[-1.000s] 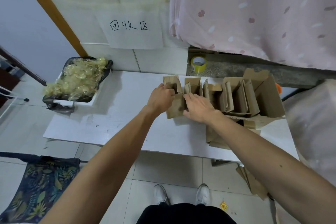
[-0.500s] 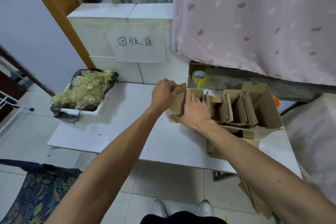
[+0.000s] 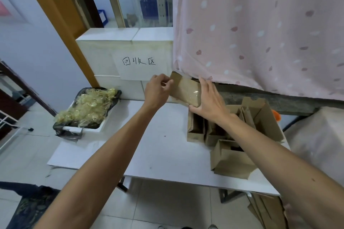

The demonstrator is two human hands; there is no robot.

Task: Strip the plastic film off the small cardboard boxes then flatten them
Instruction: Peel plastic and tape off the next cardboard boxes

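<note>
Head view, looking down past two bare forearms. The left hand has its fingers curled in a pinch at the far left end of a small brown box. Whether they have caught the film or only the cardboard edge cannot be told. The right hand grips the box's right side, fingers straight up along it and thumb hooked under the near corner. The hands are apart, one at each end. The box is held tilted in the air above the far edge of the white surface, touching nothing else. Glossy film covers it.

This looks like the start of the stripping step on this box. The next move probably calls for the left fingers to lift a film edge and peel while the right hand keeps the box steady. Flattening would come after.

Counted: one wrapped box, in the hands. A cluster of open brown boxes stands on the right of the surface, overlapping too much for an exact count. One tray sits at the far left, heaped with yellowish film scraps. One handwritten paper sign is on the far wall. One pink spotted curtain hangs at far right.
</note>
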